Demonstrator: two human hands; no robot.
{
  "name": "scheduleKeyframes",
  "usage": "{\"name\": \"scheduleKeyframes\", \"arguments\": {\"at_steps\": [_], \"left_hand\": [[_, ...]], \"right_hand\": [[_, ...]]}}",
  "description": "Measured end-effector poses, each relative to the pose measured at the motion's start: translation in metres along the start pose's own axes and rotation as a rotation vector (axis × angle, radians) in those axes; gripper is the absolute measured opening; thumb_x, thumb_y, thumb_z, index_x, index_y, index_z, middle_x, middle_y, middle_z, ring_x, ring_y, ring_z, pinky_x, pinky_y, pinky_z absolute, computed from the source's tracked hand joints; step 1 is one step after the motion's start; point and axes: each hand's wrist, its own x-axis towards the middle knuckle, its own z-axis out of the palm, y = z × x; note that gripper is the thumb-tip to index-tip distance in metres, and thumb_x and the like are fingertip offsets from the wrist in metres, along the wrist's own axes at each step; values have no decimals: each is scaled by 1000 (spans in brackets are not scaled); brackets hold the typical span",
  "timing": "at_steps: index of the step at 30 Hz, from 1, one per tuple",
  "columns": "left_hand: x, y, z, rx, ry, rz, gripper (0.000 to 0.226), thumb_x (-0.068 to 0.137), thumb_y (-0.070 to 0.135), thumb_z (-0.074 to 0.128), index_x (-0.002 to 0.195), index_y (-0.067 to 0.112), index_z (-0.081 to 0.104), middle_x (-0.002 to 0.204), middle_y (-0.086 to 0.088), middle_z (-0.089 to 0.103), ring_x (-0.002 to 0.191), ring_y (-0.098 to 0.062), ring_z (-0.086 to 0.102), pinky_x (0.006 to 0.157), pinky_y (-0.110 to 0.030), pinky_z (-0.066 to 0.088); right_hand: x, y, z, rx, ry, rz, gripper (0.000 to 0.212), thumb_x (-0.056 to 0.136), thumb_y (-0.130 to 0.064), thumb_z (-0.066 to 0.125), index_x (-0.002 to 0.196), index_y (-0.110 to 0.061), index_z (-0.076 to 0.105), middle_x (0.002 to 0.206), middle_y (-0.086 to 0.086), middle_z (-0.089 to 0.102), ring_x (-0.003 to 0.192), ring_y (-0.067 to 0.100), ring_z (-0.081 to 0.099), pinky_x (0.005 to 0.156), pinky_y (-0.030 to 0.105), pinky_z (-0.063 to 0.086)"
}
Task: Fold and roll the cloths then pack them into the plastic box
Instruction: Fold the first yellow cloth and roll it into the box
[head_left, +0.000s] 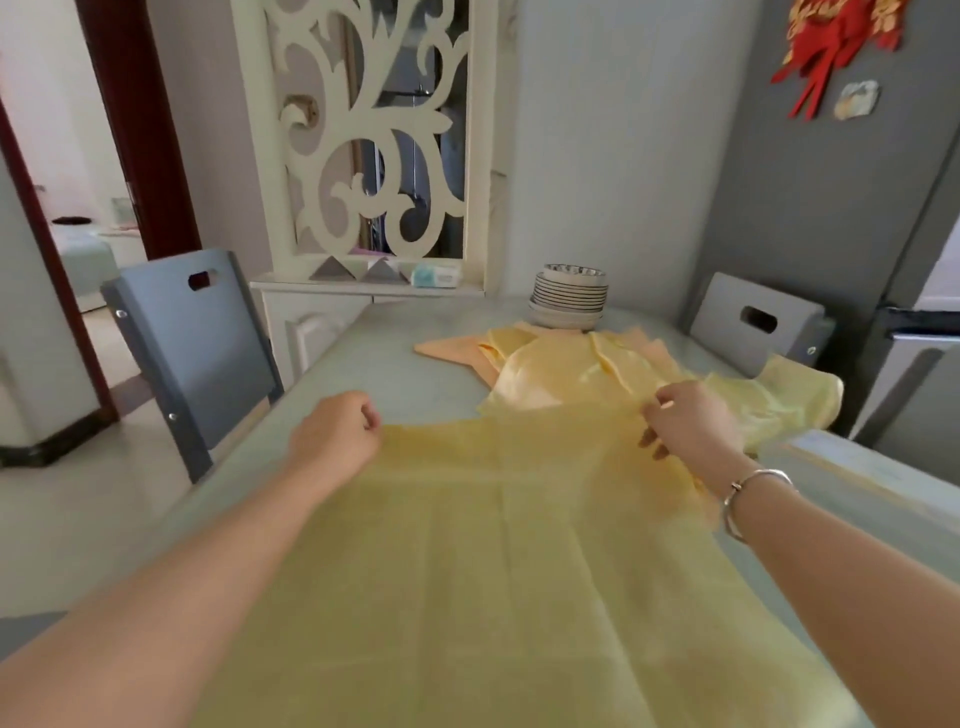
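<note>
A long yellow dress (498, 561) lies spread flat on the pale table (374, 364), skirt toward me and shiny bodice at the far end. My left hand (337, 436) grips the skirt's far left corner with curled fingers. My right hand (691, 421) pinches the fabric at the waist on the right side, beside a ruffled yellow sleeve (779, 405). A peach cloth (452, 348) lies under the bodice at the far end. No plastic box is in view.
A stack of bowls (569, 299) stands at the table's far end, just behind the dress. Grey chairs stand at the left (192, 343) and far right (753, 322) of the table. A white carved cabinet (363, 156) backs the far side.
</note>
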Motion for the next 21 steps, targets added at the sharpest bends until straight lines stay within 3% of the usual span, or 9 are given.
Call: {"name": "scheduleKeyframes", "arguments": {"at_steps": [1, 2, 4, 5, 7, 11, 14, 17, 21], "left_hand": [[4, -1, 3, -73, -23, 2, 15, 81, 18, 63, 91, 28, 61, 102, -2, 69, 96, -26, 64, 78, -31, 49], [5, -1, 5, -123, -96, -18, 35, 84, 20, 64, 117, 25, 56, 119, -7, 63, 108, -28, 60, 87, -33, 48], [1, -2, 11, -152, -264, -56, 77, 88, 28, 63, 150, 23, 16, 144, -12, 42, 127, -30, 47, 101, -35, 39], [-4, -2, 13, -151, -303, -53, 85, 89, 31, 62, 151, 26, 4, 149, -11, 35, 131, -29, 42, 104, -33, 36], [-21, -3, 17, -157, -326, 6, 82, 90, 34, 60, 151, 29, 6, 152, -7, 32, 134, -24, 40, 104, -27, 32], [-68, 4, 20, -205, -424, 172, 57, 92, 38, 56, 144, 27, 35, 153, 5, 29, 139, -13, 31, 112, -22, 22], [-101, 11, 22, -145, -480, 239, 52, 91, 48, 50, 139, 29, 43, 154, 8, 27, 142, -13, 25, 118, -33, 18], [-128, 11, 23, 87, -499, 312, 60, 90, 63, 36, 145, 39, 29, 157, 14, 14, 146, -13, 8, 119, -42, 6], [-141, 12, 25, 314, -483, 316, 67, 89, 70, 18, 149, 42, 7, 157, 16, -4, 146, -14, -5, 117, -47, 1]], "right_hand": [[3, -3, 5, 111, 6, 8, 16, 84, -15, 51, 94, -16, 63, 67, -1, 71, 59, 19, 69, 67, 36, 56], [6, -6, 9, 190, 12, 8, 24, 85, -16, 53, 106, -17, 62, 79, 2, 72, 69, 21, 70, 68, 38, 56], [3, -10, 19, 223, -48, -5, 53, 88, -19, 58, 138, -19, 40, 116, 6, 64, 104, 25, 63, 69, 31, 52], [-2, -10, 25, 220, -101, -25, 67, 89, -21, 60, 146, -21, 26, 132, 9, 54, 118, 26, 54, 76, 29, 48], [-21, -8, 34, 198, -144, -107, 73, 89, -21, 60, 148, -26, 16, 142, 8, 44, 129, 23, 45, 88, 29, 43], [-81, -1, 35, 83, -152, -337, 50, 87, -20, 61, 132, -26, 40, 127, -4, 57, 119, 10, 52, 84, 15, 35], [-131, -6, 28, -13, -236, -479, 39, 85, -22, 65, 121, -25, 52, 113, -12, 59, 110, 4, 52, 80, 4, 31], [-174, -9, 21, -65, -428, -477, 50, 79, -45, 67, 123, -35, 47, 114, -18, 54, 109, 2, 46, 94, 21, 39], [-213, -14, 19, -202, -576, -561, 77, 62, -75, 61, 128, -51, 30, 127, -27, 43, 119, -1, 40, 103, 27, 35]]}}
